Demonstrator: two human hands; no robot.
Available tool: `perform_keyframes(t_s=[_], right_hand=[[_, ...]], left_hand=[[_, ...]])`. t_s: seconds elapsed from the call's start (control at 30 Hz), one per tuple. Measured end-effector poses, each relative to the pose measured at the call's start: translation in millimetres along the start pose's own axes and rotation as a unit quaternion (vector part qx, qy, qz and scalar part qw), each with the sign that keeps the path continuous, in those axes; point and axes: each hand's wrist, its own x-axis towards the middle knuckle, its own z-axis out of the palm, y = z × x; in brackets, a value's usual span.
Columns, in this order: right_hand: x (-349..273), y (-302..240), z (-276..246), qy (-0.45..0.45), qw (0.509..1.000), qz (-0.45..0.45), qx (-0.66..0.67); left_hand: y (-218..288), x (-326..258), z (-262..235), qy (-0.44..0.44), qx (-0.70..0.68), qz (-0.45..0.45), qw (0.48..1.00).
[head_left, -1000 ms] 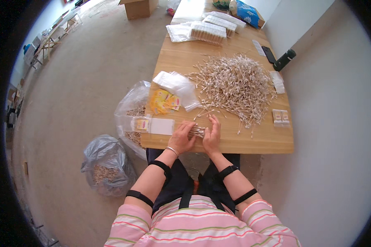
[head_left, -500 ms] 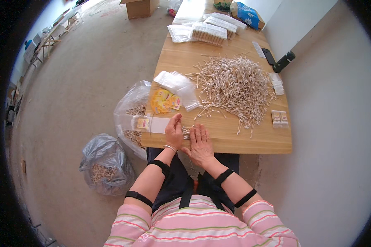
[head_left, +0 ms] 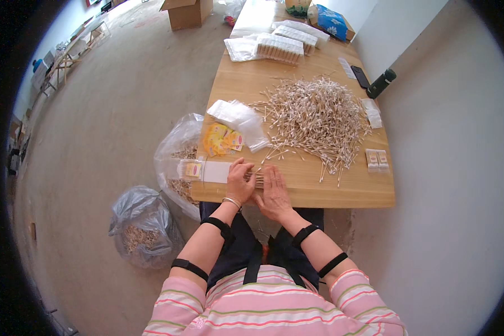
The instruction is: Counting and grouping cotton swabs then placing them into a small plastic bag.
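Note:
A small row of cotton swabs (head_left: 259, 180) lies on the table between my hands, near its front edge. My left hand (head_left: 240, 182) is curled over the left ends of the swabs, its fingers bent. My right hand (head_left: 275, 193) lies flat against their right side with its fingers stretched out and together. Just left of my left hand is a white strip (head_left: 216, 172), and beyond it a clear pack of swabs with a yellow label (head_left: 193, 169) sits at the table's left edge. A big heap of loose cotton swabs (head_left: 319, 120) spreads beyond my hands.
Clear plastic bags (head_left: 239, 119) and yellow printed cards (head_left: 219, 140) lie at the left. Small packs (head_left: 377, 160), a phone (head_left: 360, 77) and a dark bottle (head_left: 381, 83) line the right side. Bundled swab packs (head_left: 280, 48) lie far off. Plastic sacks (head_left: 140, 213) stand on the floor.
My left hand's fingers have gone from upright and straight to bent over the swabs. More of the swabs' sticks show between my hands. The view has shifted slightly.

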Motion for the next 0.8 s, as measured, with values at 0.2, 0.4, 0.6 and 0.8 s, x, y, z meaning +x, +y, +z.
perform_keyframes(t_s=[0.2,0.4,0.6,0.8], right_hand=[[1.6,-0.2,3.2,0.013,0.998,0.001,-0.057],[1.9,-1.5,3.3,0.009,0.998,0.003,-0.055],[-1.0,-1.4,4.7,0.06,0.998,0.003,-0.004],[0.3,-1.2,7.0,0.036,0.998,-0.007,-0.048]], left_hand=[[3.5,12.0,-1.8,-0.034,0.002,-0.01,0.999],[5.2,30.8,1.4,-0.139,0.03,-0.015,0.99],[10.1,17.8,4.7,-0.148,0.036,-0.017,0.988],[3.9,-1.8,-0.2,0.032,-0.125,-0.154,0.98]])
